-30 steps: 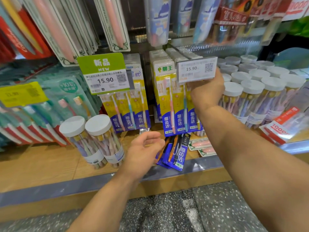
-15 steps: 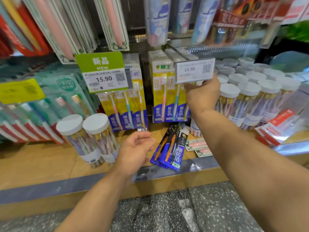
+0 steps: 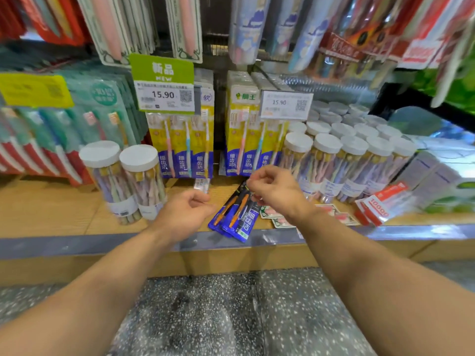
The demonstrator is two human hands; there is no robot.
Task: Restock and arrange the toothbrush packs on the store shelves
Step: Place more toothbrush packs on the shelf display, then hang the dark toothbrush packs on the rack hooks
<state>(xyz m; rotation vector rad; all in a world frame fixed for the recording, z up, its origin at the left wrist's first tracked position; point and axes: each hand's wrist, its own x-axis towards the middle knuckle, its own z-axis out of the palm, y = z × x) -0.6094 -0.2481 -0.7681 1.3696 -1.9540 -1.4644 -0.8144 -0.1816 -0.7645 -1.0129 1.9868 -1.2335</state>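
A blue-and-black toothbrush pack [image 3: 232, 222] with orange brushes lies slanted on the wooden shelf [image 3: 51, 209], its lower end over the front rail. My right hand [image 3: 276, 190] hovers over the pack's top end with its fingers curled; I cannot tell whether they grip it. My left hand [image 3: 183, 214] is just left of the pack, loosely curled and holding nothing. Behind the hands, yellow-and-blue toothbrush packs hang in two rows [image 3: 185, 145] [image 3: 244, 140]. A white 15.90 price tag [image 3: 286, 105] hangs in front of the right row.
Two white-lidded toothbrush jars [image 3: 123, 181] stand left of my left hand, and several more jars [image 3: 341, 160] fill the right. A green price sign [image 3: 163, 83], teal packs [image 3: 84, 119], red packs [image 3: 380, 204] and flat pink packs [image 3: 280, 219] surround the spot. More packs hang overhead.
My right hand has let go of the white price tag and dropped down to the top of the blue pack. My left hand has stayed close to the pack's left side.
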